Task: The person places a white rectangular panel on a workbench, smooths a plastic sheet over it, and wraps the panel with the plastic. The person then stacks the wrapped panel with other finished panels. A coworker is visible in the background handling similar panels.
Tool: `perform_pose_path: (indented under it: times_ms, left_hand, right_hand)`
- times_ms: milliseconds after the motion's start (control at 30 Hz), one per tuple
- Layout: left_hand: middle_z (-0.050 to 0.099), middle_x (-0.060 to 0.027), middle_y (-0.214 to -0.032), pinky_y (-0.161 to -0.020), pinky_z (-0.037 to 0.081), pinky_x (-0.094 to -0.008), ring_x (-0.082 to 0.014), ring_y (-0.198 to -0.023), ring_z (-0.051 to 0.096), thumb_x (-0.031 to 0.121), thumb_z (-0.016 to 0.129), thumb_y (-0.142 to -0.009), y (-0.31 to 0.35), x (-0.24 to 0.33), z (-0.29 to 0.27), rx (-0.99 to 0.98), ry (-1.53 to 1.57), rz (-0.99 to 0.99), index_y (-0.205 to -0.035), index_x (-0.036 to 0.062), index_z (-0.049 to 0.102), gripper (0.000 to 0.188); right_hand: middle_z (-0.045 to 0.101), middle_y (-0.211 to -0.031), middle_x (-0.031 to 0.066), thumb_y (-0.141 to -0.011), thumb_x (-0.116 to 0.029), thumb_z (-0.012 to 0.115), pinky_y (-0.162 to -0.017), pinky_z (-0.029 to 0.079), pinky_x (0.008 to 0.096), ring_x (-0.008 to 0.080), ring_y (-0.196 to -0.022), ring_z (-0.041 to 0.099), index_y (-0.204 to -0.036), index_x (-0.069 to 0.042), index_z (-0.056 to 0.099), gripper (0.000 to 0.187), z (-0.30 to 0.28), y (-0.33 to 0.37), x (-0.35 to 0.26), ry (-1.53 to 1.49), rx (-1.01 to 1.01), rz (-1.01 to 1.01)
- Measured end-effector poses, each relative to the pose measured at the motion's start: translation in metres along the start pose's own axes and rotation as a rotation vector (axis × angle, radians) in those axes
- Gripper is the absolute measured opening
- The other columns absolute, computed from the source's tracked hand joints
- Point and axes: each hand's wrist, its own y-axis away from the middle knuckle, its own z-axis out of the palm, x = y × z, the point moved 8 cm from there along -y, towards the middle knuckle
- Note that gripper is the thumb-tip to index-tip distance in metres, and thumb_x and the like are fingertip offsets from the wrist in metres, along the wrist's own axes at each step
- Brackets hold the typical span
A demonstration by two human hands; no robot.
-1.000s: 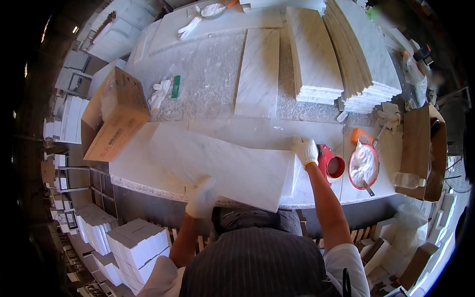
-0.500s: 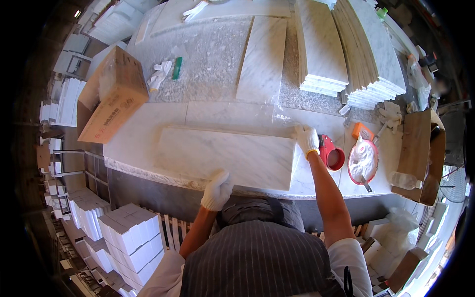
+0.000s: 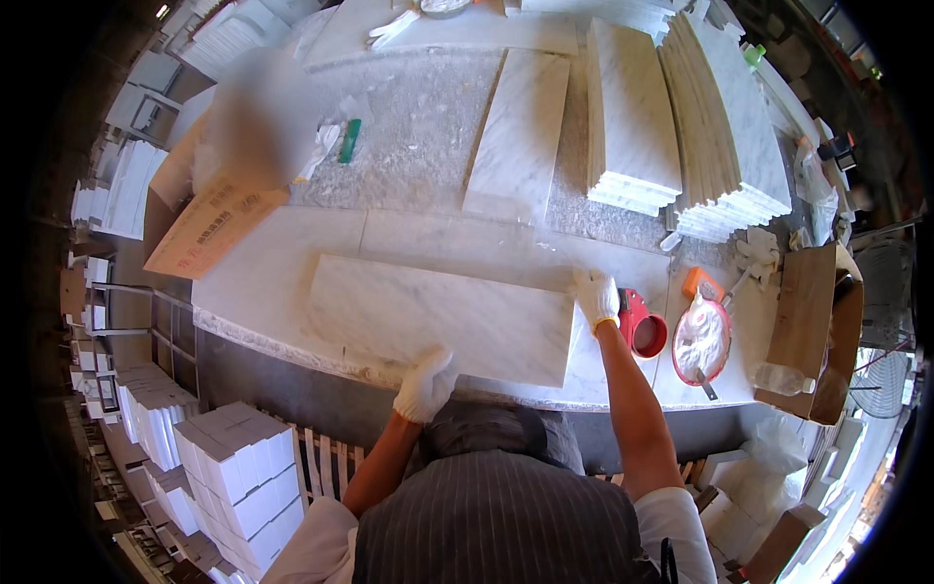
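Observation:
A long white marble slab (image 3: 443,313) with grey veining lies flat before me on the workbench, its length running left to right. My left hand (image 3: 425,385), in a white knit glove, is closed at the slab's near edge, with some fingers hidden underneath. At the slab's far right corner is my gloved right hand (image 3: 596,296), fingers bent against the end. Just right of that hand stands a red tape dispenser (image 3: 641,326). Beyond it, a red-rimmed bowl (image 3: 701,341) of white paste has a scraper (image 3: 705,384) in it, near an orange block (image 3: 702,283).
Across the bench lie another marble slab (image 3: 516,136) and two slab stacks (image 3: 637,117) (image 3: 730,127). A cardboard box (image 3: 219,226) stands left, beside a blurred shape. Green strip (image 3: 349,141) and gloves lie behind. Right are a bottle (image 3: 784,379) and open carton (image 3: 804,321).
The slab's far edge, which showed a second layer behind it, now looks single. Both hands keep nearly the same places. A blurred shape has appeared over the cardboard box, and the view has shifted slightly.

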Motion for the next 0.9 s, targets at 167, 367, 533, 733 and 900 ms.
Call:
perform_pose_path:
  times_ms: [167, 367, 533, 733, 900]
  left_hand:
    - [0.057, 0.0000, -0.089, -0.083, 0.050, -0.0305, -0.0131, -0.084, 0.057, 0.006, 0.056, -0.095, -0.003, -0.001, 0.000, -0.007, -0.042, -0.007, -0.091, 0.0089, 0.059, 0.006]
    - [0.063, -0.0062, -0.084, -0.072, 0.057, -0.0328, -0.0200, -0.076, 0.065, 0.026, 0.058, -0.098, 0.018, 0.010, 0.015, 0.172, -0.458, -0.392, -0.094, 0.0057, 0.059, 0.020]
    - [0.067, -0.0104, -0.082, -0.061, 0.054, -0.0295, -0.0197, -0.067, 0.066, 0.035, 0.057, -0.097, 0.016, 0.009, -0.038, 0.072, -0.717, -0.504, -0.092, 0.0054, 0.062, 0.031]
    - [0.066, -0.0133, -0.104, -0.087, 0.049, -0.0362, -0.0260, -0.096, 0.062, 0.027, 0.056, -0.098, 0.023, 0.131, -0.015, 0.412, -1.424, 0.285, -0.114, 0.0020, 0.062, 0.030]
    - [0.061, -0.0077, -0.099, -0.072, 0.049, -0.0285, -0.0144, -0.080, 0.059, 0.024, 0.059, -0.094, 0.050, 0.227, -0.012, 0.908, -1.978, 1.343, -0.116, -0.0004, 0.060, 0.033]
  right_hand:
    - [0.070, -0.078, 0.0191, -0.090, -0.041, 0.054, -0.069, 0.050, 0.0383, 0.0253, -0.072, 0.068, -0.092, 0.004, 0.071, 0.048, 0.004, -0.002, 0.001, -0.012, -0.019, -0.001]
    - [0.066, -0.087, 0.0279, -0.088, -0.044, 0.053, -0.075, 0.050, 0.0466, 0.0426, -0.083, 0.066, -0.095, 0.003, 0.070, 0.051, 0.008, -0.007, 0.014, -0.112, -0.040, 0.021]
    - [0.067, -0.088, 0.0259, -0.087, -0.036, 0.058, -0.076, 0.050, 0.0459, 0.0427, -0.083, 0.065, -0.098, -0.001, 0.070, 0.039, 0.014, -0.008, 0.007, -0.085, -0.068, -0.004]
    - [0.068, -0.096, 0.0202, -0.082, -0.026, 0.067, -0.071, 0.052, 0.0462, 0.0398, -0.082, 0.066, -0.104, -0.015, 0.070, 0.025, 0.027, -0.013, 0.023, -0.001, -0.123, -0.241]
    - [0.071, -0.085, 0.0156, -0.087, -0.033, 0.063, -0.065, 0.052, 0.0395, 0.0277, -0.074, 0.067, -0.097, -0.006, 0.070, 0.029, 0.035, -0.028, 0.045, -0.123, -0.076, -0.108]
